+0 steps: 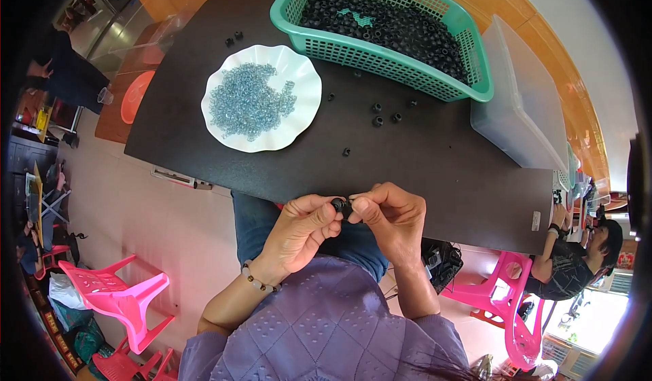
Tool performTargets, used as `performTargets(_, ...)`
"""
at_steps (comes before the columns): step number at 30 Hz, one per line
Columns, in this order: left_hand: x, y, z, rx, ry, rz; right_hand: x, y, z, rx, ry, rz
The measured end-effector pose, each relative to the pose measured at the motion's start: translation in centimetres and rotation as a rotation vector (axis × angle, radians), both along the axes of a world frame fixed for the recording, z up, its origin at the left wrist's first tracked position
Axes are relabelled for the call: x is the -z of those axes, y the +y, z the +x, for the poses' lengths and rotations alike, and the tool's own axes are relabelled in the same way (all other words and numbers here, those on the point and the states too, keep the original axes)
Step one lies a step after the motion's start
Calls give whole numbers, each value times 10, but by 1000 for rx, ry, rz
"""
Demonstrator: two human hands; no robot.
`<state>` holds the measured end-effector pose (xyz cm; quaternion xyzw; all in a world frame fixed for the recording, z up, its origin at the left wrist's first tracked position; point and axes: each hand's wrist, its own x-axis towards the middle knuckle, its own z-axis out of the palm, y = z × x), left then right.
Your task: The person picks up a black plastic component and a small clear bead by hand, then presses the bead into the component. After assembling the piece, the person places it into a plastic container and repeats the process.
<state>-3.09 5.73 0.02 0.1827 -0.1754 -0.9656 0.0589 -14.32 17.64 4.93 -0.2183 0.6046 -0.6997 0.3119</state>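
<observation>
Dark table (272, 170) — on it a white wavy-rimmed plate (299, 68), green basket (380, 62), translucent bin (509, 123) and scattered small black pieces (377, 121).

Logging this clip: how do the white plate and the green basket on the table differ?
The white plate is roughly round with a scalloped rim; the green basket is oblong with perforated walls.
The plate is shallow and smaller; the basket is deeper and larger.
The plate holds clear bluish pieces; the basket holds black pieces.
Both rest on the dark table.
</observation>
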Motion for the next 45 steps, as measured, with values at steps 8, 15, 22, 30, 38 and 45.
performTargets(8,2,-1,0,-29,7,-68,-1,-1,1,3,44,54)
performTargets(15,2,-2,1,-18,5,-73,-6,-2,0,-13,62,99)
performTargets(22,-3,-5,3,-12,-16,-214,-2,1,-2,-81,59,102)
performTargets(30,-6,-7,7,36,-31,-282,7,-2,-13,-237,-218,-55)
performTargets(38,-8,-6,8,97,71,-283,22,-1,-18,-507,-217,-190)
performTargets(45,-9,-4,7,69,68,-247,28,-3,-16,-487,-73,-262)
